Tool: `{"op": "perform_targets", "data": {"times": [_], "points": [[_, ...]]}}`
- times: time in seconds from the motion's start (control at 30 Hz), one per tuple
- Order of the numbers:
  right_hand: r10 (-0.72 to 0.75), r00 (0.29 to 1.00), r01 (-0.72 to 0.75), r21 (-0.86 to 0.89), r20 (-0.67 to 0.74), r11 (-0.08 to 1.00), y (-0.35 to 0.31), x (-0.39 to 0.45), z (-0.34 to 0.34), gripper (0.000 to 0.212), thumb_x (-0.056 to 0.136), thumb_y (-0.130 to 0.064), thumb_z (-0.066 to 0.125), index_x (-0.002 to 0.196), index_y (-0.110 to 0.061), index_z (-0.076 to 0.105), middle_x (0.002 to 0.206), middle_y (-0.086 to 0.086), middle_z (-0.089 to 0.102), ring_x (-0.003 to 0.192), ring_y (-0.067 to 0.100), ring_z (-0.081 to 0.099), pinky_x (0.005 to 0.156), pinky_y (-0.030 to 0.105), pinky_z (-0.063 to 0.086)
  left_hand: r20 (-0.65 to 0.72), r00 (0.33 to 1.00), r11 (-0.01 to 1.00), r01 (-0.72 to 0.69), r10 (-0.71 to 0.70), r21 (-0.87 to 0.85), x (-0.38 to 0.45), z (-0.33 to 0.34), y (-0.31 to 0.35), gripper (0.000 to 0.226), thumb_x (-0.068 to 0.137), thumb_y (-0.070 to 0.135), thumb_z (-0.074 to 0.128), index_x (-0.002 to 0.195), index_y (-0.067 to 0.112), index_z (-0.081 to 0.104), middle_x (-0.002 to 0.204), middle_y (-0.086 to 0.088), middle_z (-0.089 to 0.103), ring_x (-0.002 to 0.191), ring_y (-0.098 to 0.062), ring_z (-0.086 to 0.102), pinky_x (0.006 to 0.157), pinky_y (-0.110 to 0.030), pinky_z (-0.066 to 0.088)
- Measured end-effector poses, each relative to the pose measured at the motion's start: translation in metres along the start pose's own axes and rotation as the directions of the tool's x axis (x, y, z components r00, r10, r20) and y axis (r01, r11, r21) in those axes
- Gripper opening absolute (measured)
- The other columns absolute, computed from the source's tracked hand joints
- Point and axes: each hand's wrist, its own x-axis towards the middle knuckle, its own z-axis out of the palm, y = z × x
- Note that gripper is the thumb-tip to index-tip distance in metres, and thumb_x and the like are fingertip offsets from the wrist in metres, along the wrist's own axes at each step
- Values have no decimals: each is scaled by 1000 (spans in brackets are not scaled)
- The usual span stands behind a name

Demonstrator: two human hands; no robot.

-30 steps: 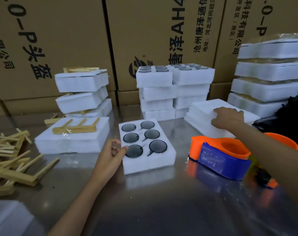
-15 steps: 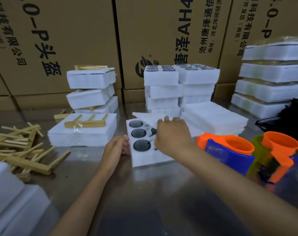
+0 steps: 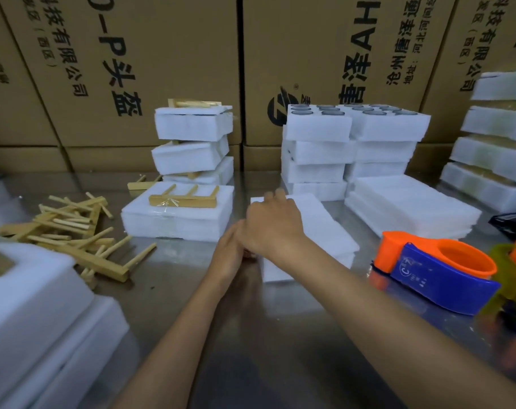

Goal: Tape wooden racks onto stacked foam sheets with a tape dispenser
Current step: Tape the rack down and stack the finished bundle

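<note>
Right hand (image 3: 273,224) lies flat on foam sheet (image 3: 318,228) mid-worktop; left hand (image 3: 228,252) at its near-left edge, grip unclear. Taped bundle (image 3: 177,215) done on my left. Loose racks (image 3: 70,228), dispenser (image 3: 439,274) untouched; rack and taping remain.

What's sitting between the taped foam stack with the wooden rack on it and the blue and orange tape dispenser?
In the head view, the foam sheet being laid flat, with both hands, right hand and left hand, at its near-left edge.

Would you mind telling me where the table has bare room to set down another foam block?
Bare steel table lies nearest the person, between the blue tape dispenser and the loose wooden racks. The back is crowded with foam stacks.
</note>
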Motion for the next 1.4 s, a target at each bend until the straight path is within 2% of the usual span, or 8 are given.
{"op": "perform_targets", "data": {"times": [0.1,0.27,0.4,0.67,0.97,1.13,1.27,1.4], "points": [[-258,936,310,209,-241,928,-44,2,7,25,87,-29,51,97,-13,67,107,6,60,106,26,48,79,34,36,-102,989,980,124,-109,158,5,-4,-17,24,103,4,43,121,11,56,107,-1,64,91,-12,64,80,-18,54],[-445,890,350,474,101,808,-141,28,43,29,87,-38,60,105,-17,69,106,6,64,96,27,59,77,33,50,-67,982,915,-138,176,378,10,22,-9,24,100,10,41,120,16,55,95,-7,64,86,-21,61,79,-32,50],[-429,896,339,443,118,830,-172,40,71,31,84,-35,68,105,-13,68,108,10,64,102,29,60,83,38,51,-31,988,944,-137,154,300,8,9,-11,25,98,5,41,119,13,54,90,-4,60,95,-28,61,91,-43,50],[-451,778,614,375,-438,694,-103,28,6,12,81,-32,62,76,-30,51,88,-10,53,89,16,52,55,27,33,49,984,940,-179,172,292,2,7,-10,26,98,2,48,124,4,53,99,-20,60,93,-29,58,89,-39,47],[153,876,-60,211,-457,976,53,-3,33,35,90,-46,57,82,-13,65,97,5,58,94,25,57,64,31,42,-13,993,932,-106,118,346,7,9,-8,23,98,12,42,114,20,57,103,-6,67,95,-21,63,88,-39,51],[102,924,3,274,-369,962,65,-29,44,41,90,-55,51,108,-21,67,121,-2,49,97,20,59,68,31,48,-26,990,933,-124,141,339,7,11,-5,20,99,13,45,113,20,58,100,-4,66,93,-19,64,89,-42,52],[150,852,-38,227,-501,973,95,-52,34,30,90,-42,55,110,-22,65,119,-2,50,97,19,56,69,31,46,-82,975,936,-172,207,306,4,12,-5,21,100,12,43,112,24,56,92,6,61,80,-9,62,80,-42,54],[445,616,-499,115,-650,859,163,-86,43,24,88,-26,55,91,-3,58,91,20,55,82,39,53,71,45,43,-160,940,930,-252,301,268,-2,12,1,38,85,-8,39,103,19,59,88,5,55,85,-24,57,81,-46,50]]}}
